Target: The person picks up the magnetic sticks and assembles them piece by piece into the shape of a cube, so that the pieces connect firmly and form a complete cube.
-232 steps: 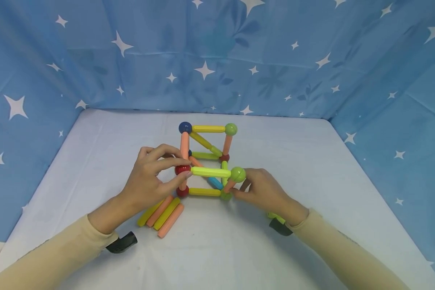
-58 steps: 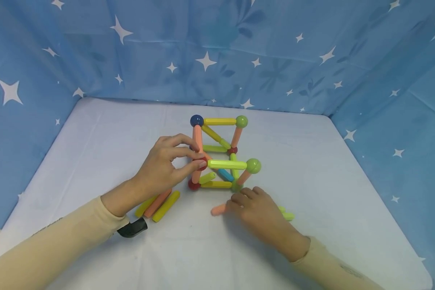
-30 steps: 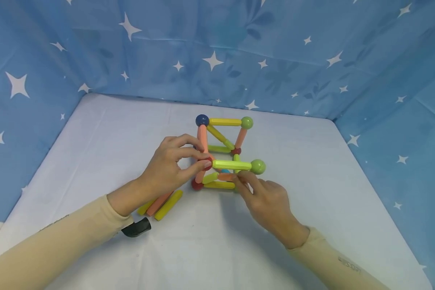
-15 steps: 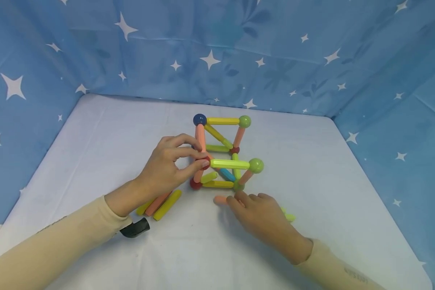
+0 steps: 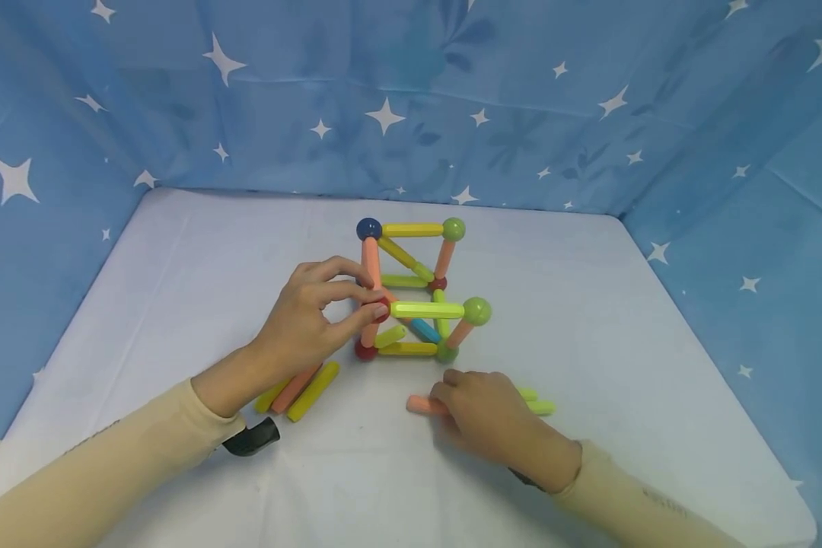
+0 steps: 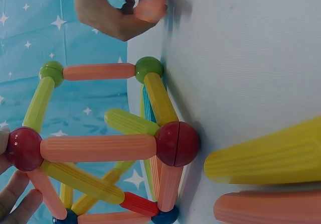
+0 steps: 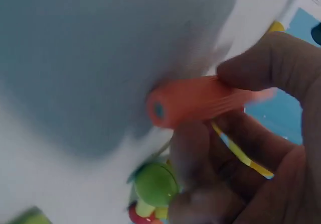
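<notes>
A box-shaped frame of magnetic rods and balls stands on the table. My left hand (image 5: 301, 308) pinches its upper front-left red ball (image 5: 382, 309) between thumb and fingers. From the lower red ball (image 6: 177, 143) a short yellow-green rod (image 6: 130, 122) juts out, its other end free. My right hand (image 5: 489, 415), in front of the frame at the right, holds an orange magnetic rod (image 5: 427, 405) low over the table. In the right wrist view thumb and fingers grip that rod (image 7: 193, 101), whose dark-centred end faces outward. A green ball (image 7: 156, 184) lies beyond it.
Left of the frame lie two yellow rods and an orange rod (image 5: 297, 388), partly behind my left forearm. Light-green rods (image 5: 541, 408) lie beside my right hand. A black wrist mount (image 5: 252, 438) hangs below the left sleeve. Blue star-patterned curtain (image 5: 411, 99) surrounds the table.
My right hand left the frame's right side, and an orange rod from the left pile is in it. It held the rod against the short yellow-green one, then drew back. The left hand keeps its pinch.
</notes>
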`<state>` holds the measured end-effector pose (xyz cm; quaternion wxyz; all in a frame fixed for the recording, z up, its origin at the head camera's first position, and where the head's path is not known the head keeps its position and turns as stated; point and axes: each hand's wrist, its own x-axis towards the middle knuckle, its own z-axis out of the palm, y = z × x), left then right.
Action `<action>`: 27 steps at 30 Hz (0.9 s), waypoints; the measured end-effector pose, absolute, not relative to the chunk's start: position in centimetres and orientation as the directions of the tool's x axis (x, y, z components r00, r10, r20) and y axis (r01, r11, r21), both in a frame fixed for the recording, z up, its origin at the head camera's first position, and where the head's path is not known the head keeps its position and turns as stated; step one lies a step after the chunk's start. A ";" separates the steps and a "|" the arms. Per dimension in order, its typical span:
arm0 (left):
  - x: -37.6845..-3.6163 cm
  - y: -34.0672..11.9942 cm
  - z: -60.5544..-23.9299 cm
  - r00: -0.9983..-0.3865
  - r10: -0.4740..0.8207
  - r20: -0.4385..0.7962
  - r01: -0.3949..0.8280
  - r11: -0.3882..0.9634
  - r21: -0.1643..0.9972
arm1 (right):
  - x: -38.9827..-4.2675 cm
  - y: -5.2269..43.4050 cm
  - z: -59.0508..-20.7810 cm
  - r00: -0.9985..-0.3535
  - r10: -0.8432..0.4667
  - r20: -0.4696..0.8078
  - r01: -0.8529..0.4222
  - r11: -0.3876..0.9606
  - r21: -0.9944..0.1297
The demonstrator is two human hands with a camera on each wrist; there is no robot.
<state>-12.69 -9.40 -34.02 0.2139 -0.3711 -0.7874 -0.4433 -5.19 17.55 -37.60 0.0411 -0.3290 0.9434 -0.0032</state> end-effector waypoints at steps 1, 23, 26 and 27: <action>-12.7 -9.4 -34.0 -0.633 0.395 0.666 0.774 0.330 0.540 | -5.3 17.6 -37.6 -0.779 -0.622 -0.076 -0.619 0.783 -0.066; -12.6 -9.3 -33.6 -0.618 0.400 0.676 0.784 0.376 0.494 | -6.8 17.6 -36.6 -0.891 -0.349 0.292 -0.452 0.601 -0.659; -12.6 -9.0 -33.3 -0.607 0.417 0.676 0.787 0.435 0.438 | -7.0 17.3 -36.8 -0.905 -0.316 0.285 -0.420 0.555 -0.718; -12.5 -8.9 -33.1 -0.602 0.425 0.677 0.788 0.454 0.416 | -7.0 17.2 -36.9 -0.907 -0.304 0.291 -0.416 0.541 -0.731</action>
